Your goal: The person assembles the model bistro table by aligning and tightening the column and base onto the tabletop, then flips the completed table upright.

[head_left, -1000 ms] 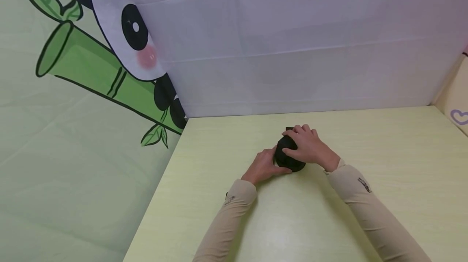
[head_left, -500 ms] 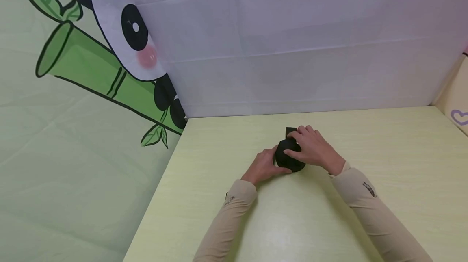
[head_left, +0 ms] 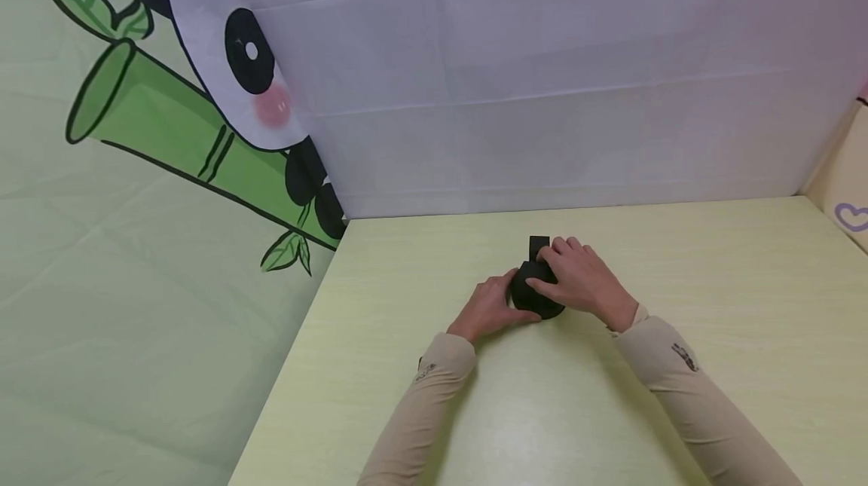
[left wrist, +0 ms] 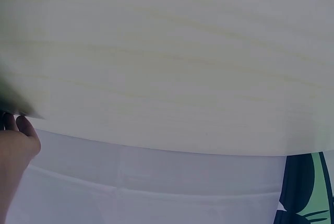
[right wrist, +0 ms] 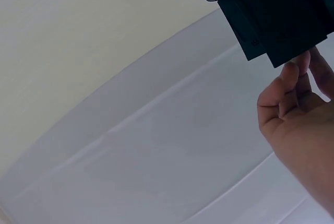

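At far L, a panda-and-bamboo print (head_left: 169, 109) is filling the bkgd, w/ a white cloth (head_left: 542, 94) hanging behind the pale table (head_left: 576, 388). The L hand (head_left: 484, 310), beige sleeve (head_left: 420, 407) trailing, is gripping the L side of a black object (head_left: 533, 299), thumb lying along its near edge; it is staying put vs. 1 sec ago, apparently steadying the piece. The object, exact kind unclear, is resting on the table toward the back, between both hands; a flat black tab (head_left: 539, 245) is sticking out at its far end, now showing more fully than 1 sec ago. The R hand (head_left: 583, 281) is causing that: it is sitting a bit farther R and nearer the person than before, thumb and fingers bending over the R side and, per the R wrist cam, holding near a flat black edge. That suggests handling is continuing at the tab end, w/ the object itself barely shifting. At far R, a side panel (head_left: 834, 184) is displaying a purple heart outline (head_left: 840, 217).
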`<state>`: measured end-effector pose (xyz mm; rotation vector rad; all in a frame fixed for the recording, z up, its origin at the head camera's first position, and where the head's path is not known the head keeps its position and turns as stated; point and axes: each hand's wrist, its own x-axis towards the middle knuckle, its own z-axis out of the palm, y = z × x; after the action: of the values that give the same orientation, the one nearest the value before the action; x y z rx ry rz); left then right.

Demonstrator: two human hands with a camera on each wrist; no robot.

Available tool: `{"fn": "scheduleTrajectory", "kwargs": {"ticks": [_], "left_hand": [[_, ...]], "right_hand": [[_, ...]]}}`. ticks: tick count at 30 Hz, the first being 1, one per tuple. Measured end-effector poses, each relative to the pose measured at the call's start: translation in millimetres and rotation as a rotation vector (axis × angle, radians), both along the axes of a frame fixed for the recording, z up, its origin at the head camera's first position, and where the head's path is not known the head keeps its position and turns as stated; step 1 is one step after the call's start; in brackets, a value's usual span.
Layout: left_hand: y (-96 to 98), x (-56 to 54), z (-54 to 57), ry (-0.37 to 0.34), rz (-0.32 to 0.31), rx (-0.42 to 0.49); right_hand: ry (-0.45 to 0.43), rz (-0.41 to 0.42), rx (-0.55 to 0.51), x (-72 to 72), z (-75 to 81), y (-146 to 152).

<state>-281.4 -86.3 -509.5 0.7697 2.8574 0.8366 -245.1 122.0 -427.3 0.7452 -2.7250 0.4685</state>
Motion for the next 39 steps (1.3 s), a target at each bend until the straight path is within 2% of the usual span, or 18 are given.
{"fn": "scheduleTrajectory", "kwargs": {"ticks": [14, 24, 39], "left_hand": [[-0.6, -2.6, -0.8, 0.011, -0.002, 0.023], [-0.6, -0.4, 1.3, 0.001, -0.008, 0.021], [-0.7, -1.0, 0.6, -0.011, -0.018, 0.054]], "right_hand": [[0.016, -0.017, -0.016, 4.8, -0.1, -4.5], [0.021, 0.085, -0.019, 5.4, -0.1, -4.5], [0.016, 0.082, -0.034, 6.0, -2.8, -9.0]]}}
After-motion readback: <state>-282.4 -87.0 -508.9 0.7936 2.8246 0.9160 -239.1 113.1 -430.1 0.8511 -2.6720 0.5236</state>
